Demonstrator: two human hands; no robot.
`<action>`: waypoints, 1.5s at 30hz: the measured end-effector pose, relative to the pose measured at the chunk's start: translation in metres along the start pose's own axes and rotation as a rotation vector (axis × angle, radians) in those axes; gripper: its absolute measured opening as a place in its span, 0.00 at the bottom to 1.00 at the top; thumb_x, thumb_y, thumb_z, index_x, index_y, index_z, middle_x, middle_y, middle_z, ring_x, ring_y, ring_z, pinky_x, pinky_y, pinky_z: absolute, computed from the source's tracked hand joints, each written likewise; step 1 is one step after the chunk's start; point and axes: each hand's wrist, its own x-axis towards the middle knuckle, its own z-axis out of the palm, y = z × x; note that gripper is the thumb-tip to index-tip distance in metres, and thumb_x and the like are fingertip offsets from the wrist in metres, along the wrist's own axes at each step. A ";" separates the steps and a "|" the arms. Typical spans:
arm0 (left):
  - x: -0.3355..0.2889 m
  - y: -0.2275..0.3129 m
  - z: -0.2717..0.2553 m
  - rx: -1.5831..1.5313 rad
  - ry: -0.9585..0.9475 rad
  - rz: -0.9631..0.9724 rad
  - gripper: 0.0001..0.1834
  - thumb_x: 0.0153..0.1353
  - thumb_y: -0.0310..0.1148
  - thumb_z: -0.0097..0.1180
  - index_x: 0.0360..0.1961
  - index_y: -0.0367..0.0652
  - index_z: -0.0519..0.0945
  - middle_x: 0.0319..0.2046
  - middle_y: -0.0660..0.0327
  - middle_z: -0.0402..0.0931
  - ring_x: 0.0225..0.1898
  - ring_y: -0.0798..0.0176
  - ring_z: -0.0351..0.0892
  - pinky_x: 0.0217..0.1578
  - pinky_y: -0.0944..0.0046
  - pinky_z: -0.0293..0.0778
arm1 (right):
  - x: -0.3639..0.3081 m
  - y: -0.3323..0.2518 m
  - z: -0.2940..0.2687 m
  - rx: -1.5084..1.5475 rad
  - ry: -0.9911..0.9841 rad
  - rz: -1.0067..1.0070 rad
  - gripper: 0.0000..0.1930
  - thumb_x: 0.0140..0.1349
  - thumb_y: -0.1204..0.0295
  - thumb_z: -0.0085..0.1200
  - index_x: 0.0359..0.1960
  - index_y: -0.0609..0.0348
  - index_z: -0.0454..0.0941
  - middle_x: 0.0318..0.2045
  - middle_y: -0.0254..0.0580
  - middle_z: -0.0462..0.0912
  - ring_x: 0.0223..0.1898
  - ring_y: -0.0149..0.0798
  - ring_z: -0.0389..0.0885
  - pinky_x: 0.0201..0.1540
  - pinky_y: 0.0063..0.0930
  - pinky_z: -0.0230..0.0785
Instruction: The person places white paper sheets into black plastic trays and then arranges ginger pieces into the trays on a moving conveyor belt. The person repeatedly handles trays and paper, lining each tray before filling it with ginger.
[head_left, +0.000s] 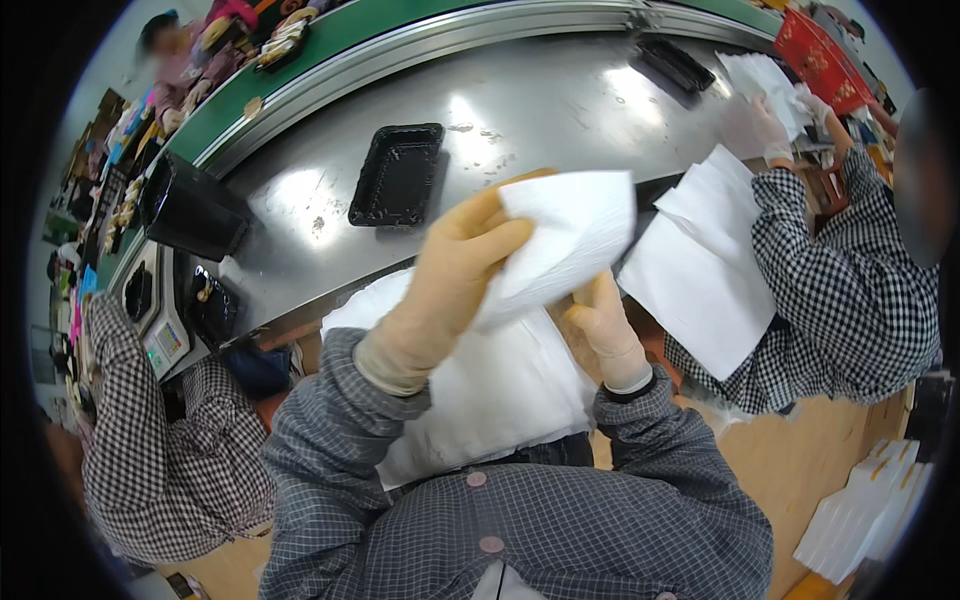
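On the shiny steel table (545,95), dotted with wet-looking marks (320,226), a black tray (398,178) in the middle, another tray (678,66) at far right, and a black bin (195,210) at left.

Matt paper, glossy metal!
Here's the white sheet (570,235), papery, matt and lightly creased; the bench (540,110) gleams in smooth metal, the central tray (398,178) shines in glossy black plastic, and the sleeves (335,440) are woven cloth.

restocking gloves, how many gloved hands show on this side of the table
4: the wearer's left hand and right hand at centre, a co-worker's left hand and right hand at upper right; others may be hidden.
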 end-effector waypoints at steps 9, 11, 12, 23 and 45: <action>-0.039 0.015 -0.075 0.468 0.137 -0.044 0.25 0.68 0.28 0.47 0.65 0.33 0.69 0.55 0.51 0.78 0.53 0.59 0.77 0.58 0.62 0.69 | -0.004 0.033 -0.059 -0.281 0.149 0.434 0.16 0.67 0.73 0.48 0.53 0.71 0.76 0.43 0.43 0.83 0.41 0.32 0.80 0.46 0.25 0.73; -0.058 0.026 -0.096 0.462 0.114 -0.089 0.23 0.68 0.28 0.46 0.63 0.33 0.71 0.53 0.51 0.79 0.52 0.59 0.78 0.57 0.62 0.70 | 0.019 0.097 -0.093 -0.279 0.178 0.461 0.18 0.69 0.69 0.49 0.56 0.67 0.76 0.45 0.40 0.83 0.43 0.31 0.79 0.48 0.25 0.71; -0.069 0.032 -0.103 0.459 0.166 -0.101 0.23 0.68 0.27 0.45 0.62 0.32 0.72 0.51 0.51 0.80 0.50 0.60 0.79 0.56 0.62 0.71 | 0.038 0.132 -0.113 -0.323 0.268 0.413 0.18 0.69 0.69 0.50 0.54 0.68 0.76 0.43 0.39 0.83 0.41 0.31 0.79 0.46 0.25 0.71; -0.182 0.027 -0.187 0.165 0.786 -0.084 0.21 0.69 0.30 0.44 0.59 0.31 0.74 0.47 0.51 0.82 0.46 0.61 0.82 0.52 0.64 0.73 | 0.265 0.179 -0.179 -1.384 0.247 0.214 0.13 0.67 0.70 0.51 0.47 0.63 0.80 0.34 0.45 0.86 0.32 0.41 0.82 0.38 0.30 0.74; -0.173 0.033 -0.194 0.070 0.836 -0.100 0.19 0.66 0.22 0.41 0.55 0.29 0.77 0.43 0.52 0.83 0.44 0.60 0.82 0.52 0.63 0.74 | 0.209 0.033 0.166 -1.505 -0.690 -0.703 0.28 0.52 0.66 0.64 0.53 0.67 0.75 0.50 0.48 0.80 0.58 0.48 0.74 0.67 0.47 0.58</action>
